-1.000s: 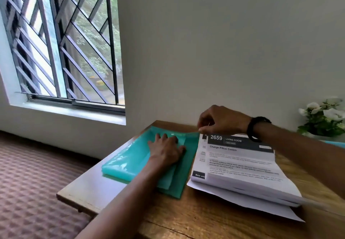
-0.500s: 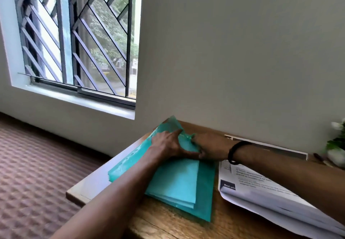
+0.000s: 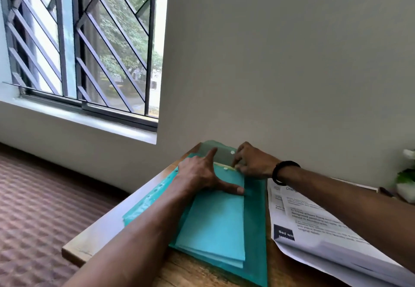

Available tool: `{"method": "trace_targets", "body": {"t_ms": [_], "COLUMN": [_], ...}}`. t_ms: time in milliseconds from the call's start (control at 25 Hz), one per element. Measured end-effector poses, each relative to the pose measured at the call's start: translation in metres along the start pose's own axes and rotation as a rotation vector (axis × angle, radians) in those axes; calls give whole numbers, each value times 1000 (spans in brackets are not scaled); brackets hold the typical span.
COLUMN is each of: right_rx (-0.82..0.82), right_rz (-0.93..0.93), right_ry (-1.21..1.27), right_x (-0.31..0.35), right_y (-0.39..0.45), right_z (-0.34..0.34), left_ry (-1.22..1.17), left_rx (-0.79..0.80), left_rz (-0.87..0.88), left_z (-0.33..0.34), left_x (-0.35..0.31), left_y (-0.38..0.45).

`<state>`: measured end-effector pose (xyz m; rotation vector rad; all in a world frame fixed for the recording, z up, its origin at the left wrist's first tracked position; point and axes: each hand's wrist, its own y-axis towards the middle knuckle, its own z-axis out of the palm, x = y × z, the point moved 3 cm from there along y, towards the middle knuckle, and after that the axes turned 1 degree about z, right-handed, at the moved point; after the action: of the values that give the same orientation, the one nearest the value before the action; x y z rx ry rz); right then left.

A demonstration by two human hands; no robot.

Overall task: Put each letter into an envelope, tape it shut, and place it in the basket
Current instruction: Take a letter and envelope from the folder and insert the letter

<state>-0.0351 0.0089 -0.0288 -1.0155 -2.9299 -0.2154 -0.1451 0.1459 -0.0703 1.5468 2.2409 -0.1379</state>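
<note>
The stack of white printed paper letters (image 3: 314, 226) runs off the lower right corner, and the right forearm crosses over it, so only a few blurred lines and a dark label show. At the right edge a white pot of white flowers (image 3: 407, 174) is cut off. The fingertips of the right hand (image 3: 252, 163) are tucked at the mouth of the top envelope, and I cannot tell whether they pinch anything there; a black band (image 3: 284, 172) circles that wrist. The pile of teal translucent plastic envelopes (image 3: 220, 224) lies on the wooden table (image 3: 98, 237), just left of the letters, its raised clear flap (image 3: 219, 154) standing at the far end near the wall. A thin pale edge shows at the opening under the flap, too small to identify. The left hand (image 3: 202, 174) lies flat with fingers spread, pressing on the top envelope. A barred window (image 3: 78, 40) fills the upper left.
</note>
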Motion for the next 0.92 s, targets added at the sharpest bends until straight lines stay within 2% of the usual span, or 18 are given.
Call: {"method": "trace_targets", "body": {"t_ms": [240, 400, 560, 640, 840, 920], "right_rx": [172, 181, 140, 73, -310, -410], "right_rz": [104, 108, 191, 228, 229, 251], "right_ry": [102, 202, 343, 387, 358, 333], "right_x": [-4, -12, -22, -27, -38, -45], "right_y": [14, 22, 29, 32, 42, 45], "right_z": [-7, -6, -10, -13, -27, -32], "left_ry": [-51, -2, -33, -49, -30, 3], "left_rx": [-72, -237, 32, 103, 304, 356], "left_rz": [65, 52, 2, 14, -49, -59], "left_z": [-3, -13, -10, -13, -23, -25], "left_x": [1, 1, 11, 13, 27, 30], "left_y": [0, 1, -4, -7, -16, -17]}}
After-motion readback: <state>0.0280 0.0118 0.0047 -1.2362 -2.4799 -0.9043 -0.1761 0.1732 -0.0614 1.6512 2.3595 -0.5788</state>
